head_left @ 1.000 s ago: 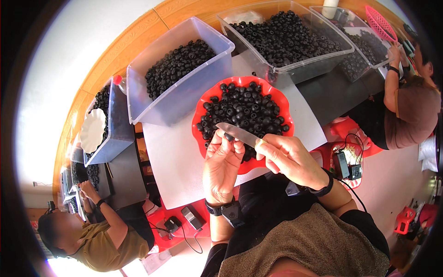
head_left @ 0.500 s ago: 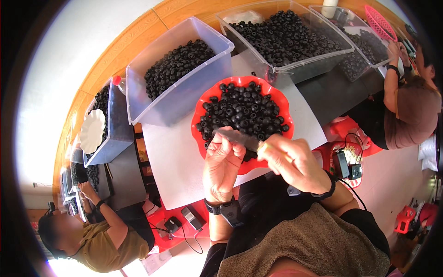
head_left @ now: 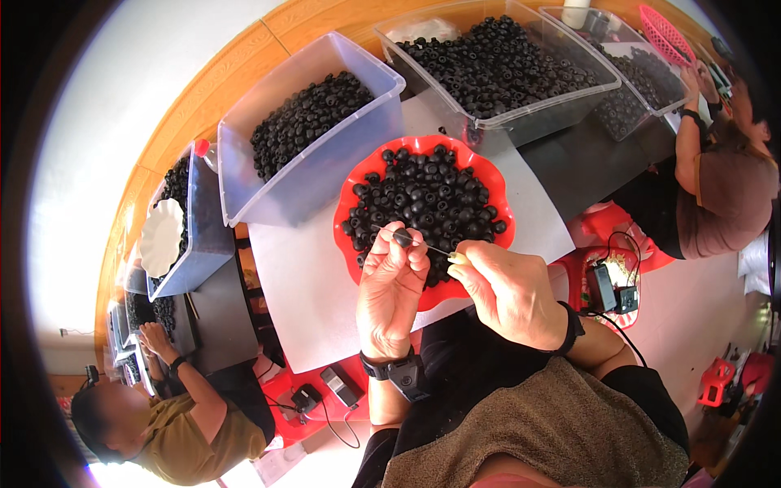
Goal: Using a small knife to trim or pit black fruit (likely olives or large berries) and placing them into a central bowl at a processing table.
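Wooden flooring runs along the far side of a long tabletop (head_left: 293, 276) covered in pale sheets, where clear plastic bins (head_left: 309, 146) of small black beads stand in a row. At the near edge, straight ahead of the person, sits a red plate (head_left: 423, 203) with a scalloped rim, heaped with the same black beads.

Over the plate's near rim, the left hand (head_left: 392, 293) has its fingers pinched together on a single black bead (head_left: 403, 237), held up just above the pile. The right hand (head_left: 508, 293) has its fingers closed on the end of a thin needle (head_left: 435, 250), which lies roughly level and points left toward the bead. The needle's long axis runs from the right fingertips across to the left fingertips, so the bead sits straight off its tip, touching it or very nearly; whether the tip is already in the hole cannot be told. Both hands are close together, and the left is the one on the bead.

Compared with a second ago, the right hand has dropped lower and drawn nearer the left, and what it holds now shows as a fine line rather than a pale strip. The left hand has kept its place over the plate's near rim.

Other people work at both ends of the tabletop.
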